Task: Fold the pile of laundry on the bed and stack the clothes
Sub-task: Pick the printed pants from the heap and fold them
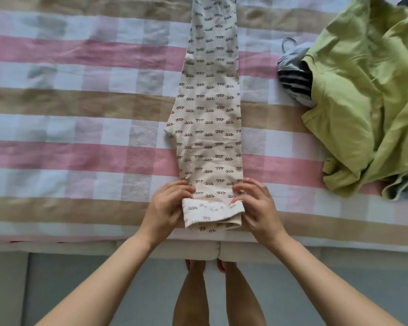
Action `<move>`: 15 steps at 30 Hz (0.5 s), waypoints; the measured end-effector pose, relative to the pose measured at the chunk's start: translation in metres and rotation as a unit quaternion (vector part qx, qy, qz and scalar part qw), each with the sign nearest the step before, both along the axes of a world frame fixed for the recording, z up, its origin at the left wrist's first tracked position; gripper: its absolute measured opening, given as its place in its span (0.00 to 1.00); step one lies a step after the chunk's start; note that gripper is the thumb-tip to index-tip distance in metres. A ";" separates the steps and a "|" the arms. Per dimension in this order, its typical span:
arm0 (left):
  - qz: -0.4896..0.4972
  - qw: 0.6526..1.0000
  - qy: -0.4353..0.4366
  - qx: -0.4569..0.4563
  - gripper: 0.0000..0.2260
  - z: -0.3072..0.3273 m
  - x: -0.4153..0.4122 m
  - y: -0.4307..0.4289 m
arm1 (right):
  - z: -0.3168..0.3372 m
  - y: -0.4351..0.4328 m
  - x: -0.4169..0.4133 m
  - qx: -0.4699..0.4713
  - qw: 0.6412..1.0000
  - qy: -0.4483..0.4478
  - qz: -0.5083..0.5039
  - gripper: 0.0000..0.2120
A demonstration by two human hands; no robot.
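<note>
Forearms reach over the bed (80,102); left hand (167,203) and right hand (257,205) pinch the turned-up near end of patterned leggings (207,114) lying lengthwise. First fold is in hand; the next move likely calls for carrying it forward evenly.

Cream trousers (210,128) printed with small brown squiggles lie flat down the middle of the bed (80,100), legs doubled together and running far to near, the near end turned over in a short fold. At the right, a crumpled green top (363,102) is heaped over a grey striped garment (292,76).
</note>
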State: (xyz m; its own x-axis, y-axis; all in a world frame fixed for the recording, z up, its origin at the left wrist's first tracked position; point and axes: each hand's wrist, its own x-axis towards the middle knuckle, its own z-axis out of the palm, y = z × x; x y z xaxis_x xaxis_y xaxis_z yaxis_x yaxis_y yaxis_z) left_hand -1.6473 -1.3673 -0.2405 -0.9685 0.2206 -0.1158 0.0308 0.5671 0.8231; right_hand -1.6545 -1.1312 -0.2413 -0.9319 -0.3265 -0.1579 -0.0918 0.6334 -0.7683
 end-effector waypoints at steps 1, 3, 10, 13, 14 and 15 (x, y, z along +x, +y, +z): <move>0.029 0.999 -0.033 0.024 0.07 0.005 0.004 -0.001 | 0.006 0.001 0.002 -0.015 0.999 -0.026 -0.013 0.10; 0.064 0.994 -0.074 0.045 0.07 0.013 0.014 -0.005 | 0.017 0.002 0.010 -0.015 0.998 -0.061 -0.028 0.10; 0.128 0.988 -0.082 0.028 0.08 0.026 0.050 0.008 | 0.029 -0.009 0.042 -0.049 0.991 -0.073 -0.097 0.07; 0.201 0.978 -0.034 0.041 0.07 0.031 0.017 0.021 | 0.034 -0.025 0.006 -0.113 0.977 -0.039 -0.179 0.10; 0.227 0.973 -0.028 0.045 0.07 0.030 -0.001 0.025 | 0.034 -0.031 -0.013 -0.122 0.971 -0.029 -0.203 0.12; 0.247 0.968 -0.023 0.047 0.09 0.028 -0.022 0.027 | 0.032 -0.037 -0.035 -0.126 0.966 -0.025 -0.225 0.12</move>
State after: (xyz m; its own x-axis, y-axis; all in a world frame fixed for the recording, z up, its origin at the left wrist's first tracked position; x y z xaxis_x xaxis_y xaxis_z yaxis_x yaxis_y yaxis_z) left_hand -1.6690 -1.3399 -0.2129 -0.9525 -0.2567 -0.1640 -0.2637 0.4254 0.8657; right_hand -1.6890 -1.1677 -0.2089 -0.9818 0.0750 -0.1743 0.1897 0.3935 -0.8995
